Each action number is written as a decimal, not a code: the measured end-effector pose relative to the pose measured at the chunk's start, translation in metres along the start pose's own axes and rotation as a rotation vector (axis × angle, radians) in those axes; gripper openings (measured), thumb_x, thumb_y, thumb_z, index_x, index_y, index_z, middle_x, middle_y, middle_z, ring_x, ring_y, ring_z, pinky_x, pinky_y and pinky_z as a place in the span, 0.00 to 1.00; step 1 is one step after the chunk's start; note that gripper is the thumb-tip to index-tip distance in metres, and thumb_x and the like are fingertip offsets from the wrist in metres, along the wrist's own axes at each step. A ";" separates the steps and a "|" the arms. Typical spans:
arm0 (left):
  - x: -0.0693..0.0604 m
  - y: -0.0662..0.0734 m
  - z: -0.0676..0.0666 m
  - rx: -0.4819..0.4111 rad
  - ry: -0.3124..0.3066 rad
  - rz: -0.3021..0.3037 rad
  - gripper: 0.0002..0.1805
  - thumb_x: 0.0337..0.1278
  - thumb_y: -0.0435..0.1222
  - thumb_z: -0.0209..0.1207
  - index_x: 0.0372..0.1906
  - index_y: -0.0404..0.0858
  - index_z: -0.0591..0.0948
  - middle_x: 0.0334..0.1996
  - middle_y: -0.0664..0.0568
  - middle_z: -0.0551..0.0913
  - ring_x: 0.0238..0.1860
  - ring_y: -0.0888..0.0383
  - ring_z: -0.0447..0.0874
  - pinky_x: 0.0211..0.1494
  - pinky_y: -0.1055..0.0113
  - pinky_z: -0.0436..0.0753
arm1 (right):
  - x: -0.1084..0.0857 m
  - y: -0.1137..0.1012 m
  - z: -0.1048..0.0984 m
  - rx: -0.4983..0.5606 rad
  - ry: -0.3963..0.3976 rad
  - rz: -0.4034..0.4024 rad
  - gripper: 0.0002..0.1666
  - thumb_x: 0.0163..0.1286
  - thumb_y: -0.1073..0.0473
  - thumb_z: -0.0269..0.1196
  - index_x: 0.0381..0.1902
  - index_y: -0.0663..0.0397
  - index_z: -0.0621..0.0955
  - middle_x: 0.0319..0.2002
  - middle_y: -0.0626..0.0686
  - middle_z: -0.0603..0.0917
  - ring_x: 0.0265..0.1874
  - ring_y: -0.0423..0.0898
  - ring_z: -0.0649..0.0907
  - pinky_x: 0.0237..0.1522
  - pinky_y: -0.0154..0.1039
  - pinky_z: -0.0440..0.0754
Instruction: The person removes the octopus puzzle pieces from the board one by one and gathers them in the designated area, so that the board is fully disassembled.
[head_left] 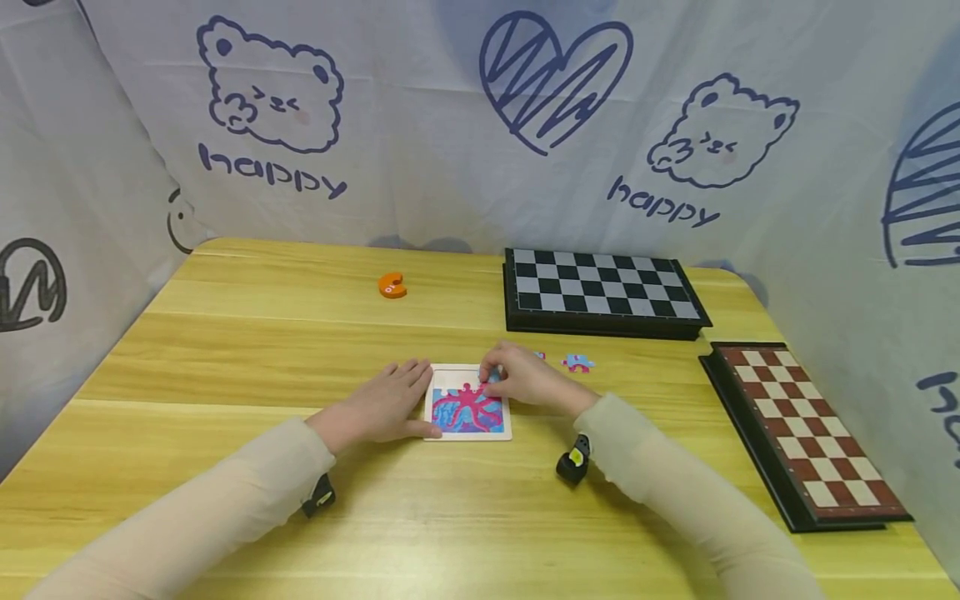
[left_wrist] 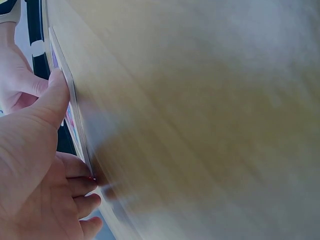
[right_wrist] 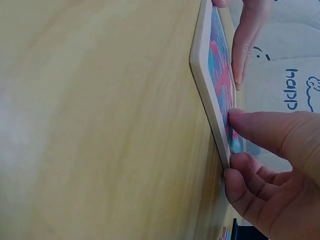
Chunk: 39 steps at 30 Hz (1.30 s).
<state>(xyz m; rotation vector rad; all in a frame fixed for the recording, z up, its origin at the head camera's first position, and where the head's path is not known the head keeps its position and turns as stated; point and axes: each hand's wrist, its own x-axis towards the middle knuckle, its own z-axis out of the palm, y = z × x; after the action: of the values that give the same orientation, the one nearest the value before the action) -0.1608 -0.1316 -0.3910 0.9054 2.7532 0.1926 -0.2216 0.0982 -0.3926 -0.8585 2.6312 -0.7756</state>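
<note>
A jigsaw board (head_left: pixel 468 435) with a pale frame lies on the table, its lower part filled with a pink octopus on blue. My left hand (head_left: pixel 384 406) rests flat along its left side, the thumb on the lower left corner. In the left wrist view, that hand's thumb (left_wrist: pixel 59 92) touches the frame's edge. At the upper right of the board, my right hand (head_left: pixel 528 377) pinches a small blue jigsaw piece (head_left: pixel 491 374). The right wrist view shows this piece (right_wrist: pixel 237 145) between thumb and fingers, low over the board; whether it touches the picture cannot be told.
Two loose jigsaw pieces, one (head_left: pixel 577 362) plain and one partly hidden, lie right of the right hand. A black-and-white chessboard (head_left: pixel 607 287) stands behind, a brown-and-white one (head_left: pixel 813 433) at the right. An orange C-shaped object (head_left: pixel 392 285) lies at the back left.
</note>
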 end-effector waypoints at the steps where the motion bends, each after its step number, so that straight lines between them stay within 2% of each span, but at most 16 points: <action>1: 0.000 0.000 0.000 0.000 0.002 0.001 0.49 0.57 0.59 0.52 0.66 0.22 0.55 0.67 0.32 0.53 0.67 0.39 0.48 0.67 0.48 0.52 | 0.000 0.000 0.000 0.003 0.006 0.001 0.08 0.57 0.62 0.68 0.32 0.52 0.78 0.34 0.49 0.74 0.31 0.44 0.72 0.34 0.35 0.73; 5: 0.000 0.000 -0.001 -0.001 0.000 0.000 0.49 0.57 0.59 0.52 0.66 0.22 0.55 0.67 0.32 0.53 0.67 0.39 0.48 0.67 0.48 0.52 | 0.000 0.001 0.000 0.025 0.019 0.004 0.14 0.57 0.62 0.67 0.40 0.54 0.76 0.35 0.48 0.74 0.31 0.45 0.72 0.35 0.35 0.74; 7: 0.000 0.000 -0.001 -0.002 -0.003 -0.002 0.49 0.57 0.59 0.52 0.66 0.22 0.55 0.67 0.32 0.53 0.67 0.39 0.48 0.67 0.48 0.51 | -0.001 0.002 -0.001 0.056 0.018 0.010 0.13 0.59 0.63 0.66 0.42 0.54 0.76 0.35 0.48 0.75 0.32 0.45 0.73 0.34 0.35 0.74; 10: 0.000 0.000 -0.001 -0.003 -0.005 -0.005 0.49 0.57 0.58 0.52 0.66 0.22 0.55 0.67 0.32 0.53 0.68 0.39 0.48 0.67 0.48 0.51 | -0.002 0.003 -0.004 0.102 0.019 0.018 0.10 0.62 0.65 0.62 0.41 0.52 0.78 0.34 0.49 0.75 0.31 0.45 0.73 0.32 0.34 0.75; 15: -0.001 0.001 -0.002 -0.004 -0.007 -0.006 0.49 0.57 0.58 0.52 0.66 0.22 0.55 0.67 0.32 0.53 0.68 0.39 0.47 0.67 0.48 0.51 | -0.003 0.006 -0.010 0.176 0.021 0.010 0.09 0.64 0.66 0.60 0.41 0.50 0.81 0.30 0.50 0.74 0.27 0.45 0.73 0.26 0.33 0.74; 19: -0.001 0.001 -0.003 0.003 -0.012 -0.004 0.49 0.57 0.59 0.52 0.67 0.23 0.54 0.67 0.32 0.52 0.68 0.39 0.47 0.67 0.48 0.51 | -0.005 0.010 -0.016 0.284 0.011 0.060 0.09 0.65 0.65 0.59 0.42 0.54 0.81 0.28 0.51 0.74 0.25 0.45 0.73 0.25 0.33 0.73; 22: -0.001 0.001 -0.003 0.013 -0.014 0.001 0.49 0.57 0.59 0.51 0.67 0.23 0.54 0.67 0.32 0.52 0.68 0.39 0.47 0.67 0.48 0.50 | -0.010 0.014 -0.024 0.319 0.043 0.090 0.07 0.64 0.65 0.60 0.40 0.57 0.82 0.28 0.52 0.76 0.25 0.45 0.74 0.26 0.33 0.74; 27: -0.001 0.001 -0.003 0.011 -0.017 0.005 0.49 0.57 0.59 0.51 0.67 0.23 0.54 0.68 0.33 0.51 0.68 0.39 0.46 0.67 0.48 0.50 | -0.022 0.026 -0.043 0.324 0.110 0.098 0.05 0.63 0.66 0.61 0.36 0.62 0.82 0.29 0.52 0.79 0.27 0.49 0.76 0.30 0.39 0.79; 30: -0.001 0.001 -0.003 0.012 -0.018 0.007 0.49 0.57 0.59 0.51 0.67 0.23 0.54 0.68 0.33 0.51 0.68 0.39 0.46 0.67 0.48 0.50 | -0.032 0.037 -0.055 0.322 0.139 0.130 0.05 0.64 0.64 0.61 0.36 0.61 0.81 0.26 0.52 0.78 0.25 0.51 0.76 0.27 0.39 0.77; 34: 0.000 0.001 -0.003 0.017 -0.020 0.008 0.49 0.57 0.59 0.51 0.67 0.23 0.54 0.67 0.32 0.51 0.68 0.39 0.46 0.67 0.48 0.50 | -0.046 0.052 -0.070 0.272 0.176 0.175 0.06 0.64 0.62 0.61 0.36 0.58 0.82 0.24 0.53 0.76 0.24 0.51 0.74 0.24 0.37 0.72; 39: 0.000 0.001 -0.003 0.002 -0.020 0.006 0.49 0.57 0.59 0.51 0.67 0.23 0.54 0.68 0.32 0.51 0.68 0.39 0.46 0.67 0.48 0.49 | -0.062 0.074 -0.088 0.215 0.195 0.248 0.07 0.65 0.62 0.60 0.37 0.60 0.82 0.26 0.53 0.77 0.26 0.49 0.74 0.29 0.38 0.75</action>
<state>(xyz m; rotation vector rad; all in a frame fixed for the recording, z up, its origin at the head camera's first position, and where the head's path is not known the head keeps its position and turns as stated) -0.1609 -0.1312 -0.3876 0.9114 2.7332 0.1806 -0.2423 0.2216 -0.3567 -0.4076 2.6834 -1.0944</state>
